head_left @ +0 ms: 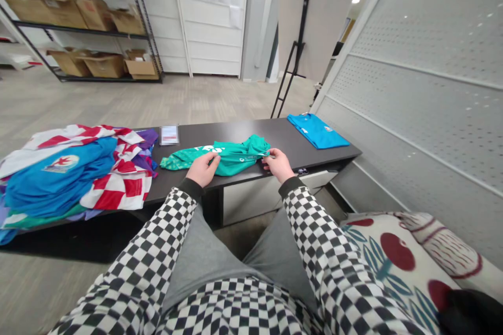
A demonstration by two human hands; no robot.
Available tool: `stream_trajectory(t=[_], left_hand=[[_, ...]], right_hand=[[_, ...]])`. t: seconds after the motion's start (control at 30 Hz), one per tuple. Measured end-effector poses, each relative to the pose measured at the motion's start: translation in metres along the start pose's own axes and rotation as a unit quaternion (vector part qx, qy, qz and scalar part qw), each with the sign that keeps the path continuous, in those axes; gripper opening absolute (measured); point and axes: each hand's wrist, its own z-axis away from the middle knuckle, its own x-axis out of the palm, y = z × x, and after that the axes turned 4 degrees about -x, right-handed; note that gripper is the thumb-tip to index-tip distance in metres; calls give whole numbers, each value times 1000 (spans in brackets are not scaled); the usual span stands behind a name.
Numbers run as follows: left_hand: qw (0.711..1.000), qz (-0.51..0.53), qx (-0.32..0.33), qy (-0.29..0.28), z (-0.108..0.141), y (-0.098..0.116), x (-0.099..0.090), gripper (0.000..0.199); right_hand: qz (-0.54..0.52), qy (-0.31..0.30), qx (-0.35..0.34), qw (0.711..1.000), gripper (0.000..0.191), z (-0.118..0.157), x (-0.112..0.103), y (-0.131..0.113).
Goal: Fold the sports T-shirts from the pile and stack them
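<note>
A green jersey (231, 159) with white print lies bunched lengthwise on the dark table (188, 183) in front of me. My left hand (203, 167) pinches its near edge around the middle. At the right end of the cloth, my right hand (278, 164) grips the fabric between thumb and fingers. Between the two hands the edge looks stretched fairly straight. The far left part of the jersey rests loose on the tabletop.
Left on the table is a heap of jerseys, with a blue shirt (63, 172) on top and red-and-white checked cloth (121, 188). A small white card (169, 135) lies beside it. A folded blue shirt (317, 131) sits at the right end, near a perforated panel (424, 78).
</note>
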Motion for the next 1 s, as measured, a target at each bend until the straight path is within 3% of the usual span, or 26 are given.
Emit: stream_trajectory(t=[0.33,0.53,0.67,0.8,1.0], left_hand=[[999,-32,0,9,1,1,5,32],[998,3,-46,35,-4,0,1,41],[996,32,-62,54,-5,-5,1,41],[995,39,-72,60,-5,-6,1,41],[996,41,-51,68,-5,2,-1,40]], right_hand=[[26,4,-39,999,35,4,0,8],[4,-25,-56,998,49,1,-1,14],[31,-56,-76,995,39,2,-2,17],[23,-51,-73,996,37,4,-3,14],[-17,-37,-52,998,50,9,-1,5]])
